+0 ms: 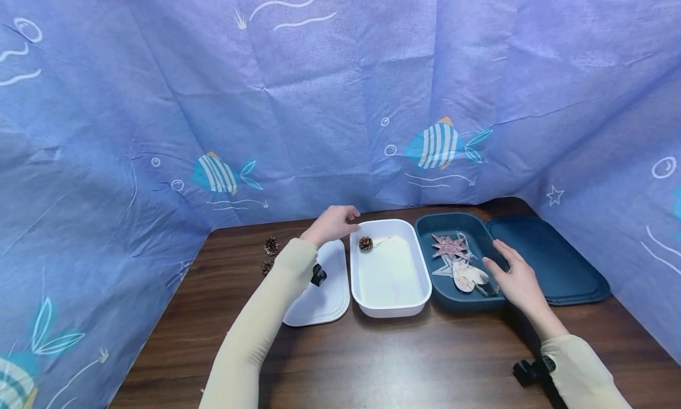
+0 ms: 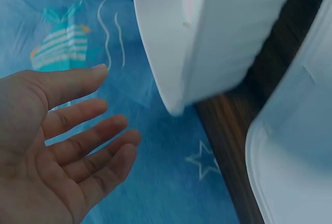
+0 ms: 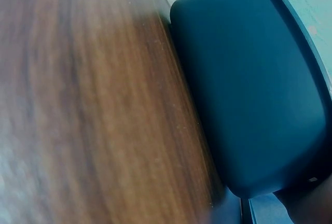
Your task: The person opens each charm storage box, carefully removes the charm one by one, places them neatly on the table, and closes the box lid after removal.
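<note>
White box [image 1: 391, 285], oblong with rounded corners, uncovered, on a brown wood-grained tabletop [image 1: 340, 367]. Small brown pine cone [image 1: 365, 243], lying inside the white box toward its far left corner, with a thin pale string trailing to the right. Left hand [image 1: 334, 223], by the far left corner of the white box, fingers relaxed and parted, palm bare in the left wrist view; whether a fingertip meets the rim cannot be told. White lid [image 1: 327, 294], flat, just left of the white box, partly covered by the left forearm. Two loose pine cones, one farther [image 1: 271, 245] and one nearer [image 1: 267, 267], left of the white box beyond that lid. Dark teal box [image 1: 463, 302], immediately right of the white box, holding a pink star [image 1: 448, 246], a pale star outline [image 1: 443, 270] and a whitish ornament [image 1: 468, 277]. Right hand [image 1: 516, 279], right of the white box, at the dark teal box's right rim, fingers extended and holding nothing; contact with the rim is unclear. Dark teal lid [image 1: 553, 261], farthest right of the white box. Blue fabric [image 1: 319, 101], fish-printed, hanging behind the white box.
</note>
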Tool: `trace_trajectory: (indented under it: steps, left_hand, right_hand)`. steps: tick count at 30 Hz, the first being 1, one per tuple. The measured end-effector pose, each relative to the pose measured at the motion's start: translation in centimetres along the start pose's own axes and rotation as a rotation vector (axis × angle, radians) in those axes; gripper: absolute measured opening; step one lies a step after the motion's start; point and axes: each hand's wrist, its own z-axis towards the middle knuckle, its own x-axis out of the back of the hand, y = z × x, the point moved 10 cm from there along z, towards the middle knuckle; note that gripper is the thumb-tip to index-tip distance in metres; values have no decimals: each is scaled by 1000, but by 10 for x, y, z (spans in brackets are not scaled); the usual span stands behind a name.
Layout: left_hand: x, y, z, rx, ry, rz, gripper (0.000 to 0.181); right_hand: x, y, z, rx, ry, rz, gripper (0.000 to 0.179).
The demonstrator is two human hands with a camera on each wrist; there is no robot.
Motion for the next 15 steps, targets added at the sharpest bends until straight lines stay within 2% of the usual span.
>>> trace_trajectory:
  steps: [4, 8, 15]
  left_hand:
    - [-13, 14, 10, -30, -50, 34, 39]
    - [-27, 22, 19, -59, -101, 72, 39]
    - [-45, 26, 25, -18, -182, 98, 42]
  right_hand:
    - [1, 0, -1, 3, 4, -1, 66]
    - [2, 0, -1, 5, 9, 1, 66]
    - [2, 0, -1, 5, 8, 4, 66]
